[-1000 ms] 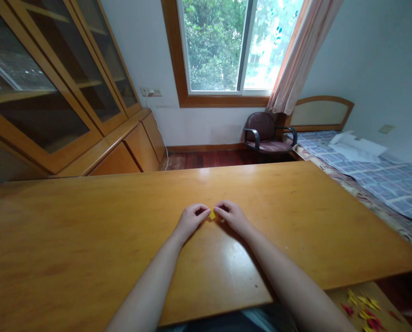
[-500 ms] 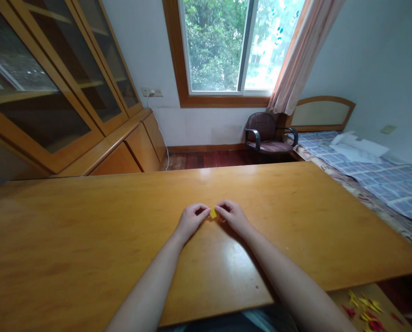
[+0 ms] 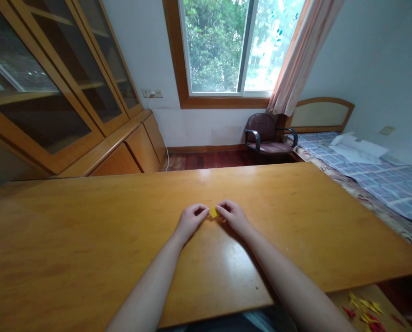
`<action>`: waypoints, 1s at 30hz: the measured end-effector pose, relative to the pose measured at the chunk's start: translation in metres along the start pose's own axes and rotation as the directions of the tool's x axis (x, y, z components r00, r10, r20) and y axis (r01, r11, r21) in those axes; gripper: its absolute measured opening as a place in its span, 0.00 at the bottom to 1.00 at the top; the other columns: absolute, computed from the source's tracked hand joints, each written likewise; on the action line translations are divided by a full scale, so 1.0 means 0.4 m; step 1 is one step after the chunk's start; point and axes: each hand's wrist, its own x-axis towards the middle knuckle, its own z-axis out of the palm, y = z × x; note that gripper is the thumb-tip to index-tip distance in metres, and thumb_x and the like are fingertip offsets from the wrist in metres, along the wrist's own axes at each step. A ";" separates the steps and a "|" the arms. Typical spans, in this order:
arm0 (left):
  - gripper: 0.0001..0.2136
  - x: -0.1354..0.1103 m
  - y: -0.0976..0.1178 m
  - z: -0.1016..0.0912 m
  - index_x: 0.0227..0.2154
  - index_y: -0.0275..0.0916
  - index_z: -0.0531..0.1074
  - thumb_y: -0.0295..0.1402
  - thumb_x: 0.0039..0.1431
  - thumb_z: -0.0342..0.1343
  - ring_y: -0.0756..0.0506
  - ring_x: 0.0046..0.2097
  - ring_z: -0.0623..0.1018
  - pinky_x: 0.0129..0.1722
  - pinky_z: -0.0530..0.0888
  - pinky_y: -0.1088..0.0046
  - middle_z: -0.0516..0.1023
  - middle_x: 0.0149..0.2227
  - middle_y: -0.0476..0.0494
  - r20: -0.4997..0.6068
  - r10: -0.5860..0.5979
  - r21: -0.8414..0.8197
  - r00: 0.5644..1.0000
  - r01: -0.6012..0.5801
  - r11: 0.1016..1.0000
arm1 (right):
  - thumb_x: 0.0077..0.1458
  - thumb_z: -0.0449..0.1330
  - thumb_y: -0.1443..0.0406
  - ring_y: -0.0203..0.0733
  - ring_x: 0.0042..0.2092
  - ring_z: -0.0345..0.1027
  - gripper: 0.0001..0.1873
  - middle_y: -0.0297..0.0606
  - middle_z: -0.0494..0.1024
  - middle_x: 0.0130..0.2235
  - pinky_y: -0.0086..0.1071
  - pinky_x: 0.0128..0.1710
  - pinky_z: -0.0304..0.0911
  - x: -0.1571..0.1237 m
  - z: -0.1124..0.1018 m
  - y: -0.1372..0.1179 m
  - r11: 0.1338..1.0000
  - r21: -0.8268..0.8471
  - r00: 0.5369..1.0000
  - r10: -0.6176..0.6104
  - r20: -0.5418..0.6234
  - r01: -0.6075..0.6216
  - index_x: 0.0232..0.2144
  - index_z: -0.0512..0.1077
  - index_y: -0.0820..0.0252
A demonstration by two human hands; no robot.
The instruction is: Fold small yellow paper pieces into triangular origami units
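A small yellow piece of paper (image 3: 213, 212) is held up just above the wooden table (image 3: 98, 240), between my two hands. My right hand (image 3: 232, 215) pinches its right edge between thumb and forefinger. At the left edge, my left hand (image 3: 193, 219) is closed in a pinch, its thumb and forefinger tips touching the paper's side. Both wrists are bent inward over the middle of the table. The fingers behind the paper are partly hidden.
Below the table's right front corner, a board (image 3: 382, 304) holds several yellow and red folded paper pieces (image 3: 368, 306). A brown armchair (image 3: 263, 133) stands past the far edge. A bed (image 3: 375, 161) lies to the right, a glass-fronted cabinet (image 3: 137, 152) to the left.
My left fingertips have shifted very slightly left along the paper's edge, and a little more of the paper shows. My right hand holds nearly the same place.
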 end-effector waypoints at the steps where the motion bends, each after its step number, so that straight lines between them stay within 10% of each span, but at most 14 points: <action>1: 0.10 0.000 -0.001 0.000 0.29 0.37 0.76 0.39 0.57 0.57 0.46 0.35 0.76 0.37 0.71 0.74 0.79 0.31 0.46 -0.001 -0.001 0.001 1.000 0.001 1.000 | 0.55 0.59 0.55 0.37 0.28 0.66 0.14 0.34 0.74 0.26 0.28 0.29 0.62 0.000 0.000 0.000 1.000 0.000 1.000 0.004 0.001 -0.004 0.29 0.73 0.61; 30: 0.09 0.001 0.008 0.000 0.29 0.37 0.76 0.38 0.56 0.57 0.47 0.34 0.77 0.37 0.72 0.74 0.79 0.30 0.47 0.009 -0.030 -0.048 1.000 0.030 0.998 | 0.55 0.60 0.58 0.36 0.28 0.66 0.11 0.33 0.75 0.27 0.28 0.30 0.62 0.000 0.004 0.005 0.998 -0.048 0.998 -0.030 0.049 0.032 0.31 0.75 0.61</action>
